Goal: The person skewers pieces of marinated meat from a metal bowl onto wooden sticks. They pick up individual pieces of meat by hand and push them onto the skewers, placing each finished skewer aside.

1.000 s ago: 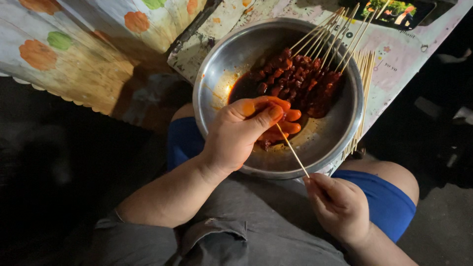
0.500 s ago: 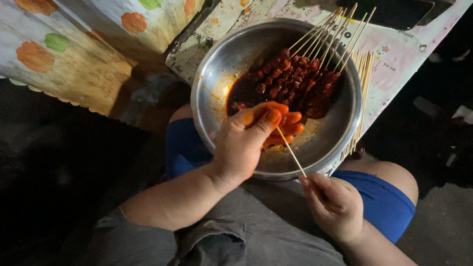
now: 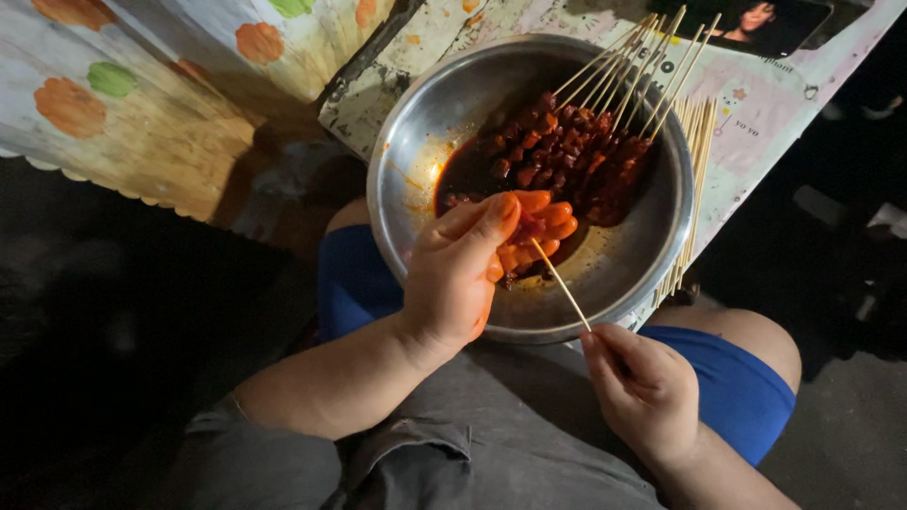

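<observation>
Little has shifted since the earlier frame: left hand (image 3: 460, 274), sauce-stained, still pinches a meat piece (image 3: 525, 247) over the steel bowl (image 3: 416, 170); its fingertips hide the piece's shape. Right hand (image 3: 642, 387) closes on a bamboo skewer (image 3: 561, 284), its tip touching the meat.

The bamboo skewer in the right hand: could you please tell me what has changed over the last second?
Very little changed. The right hand still grips the bamboo skewer, its tip at the sauce-covered left hand, which still pinches marinated meat over the metal bowl. The finished skewers and spare sticks stayed put.
</observation>
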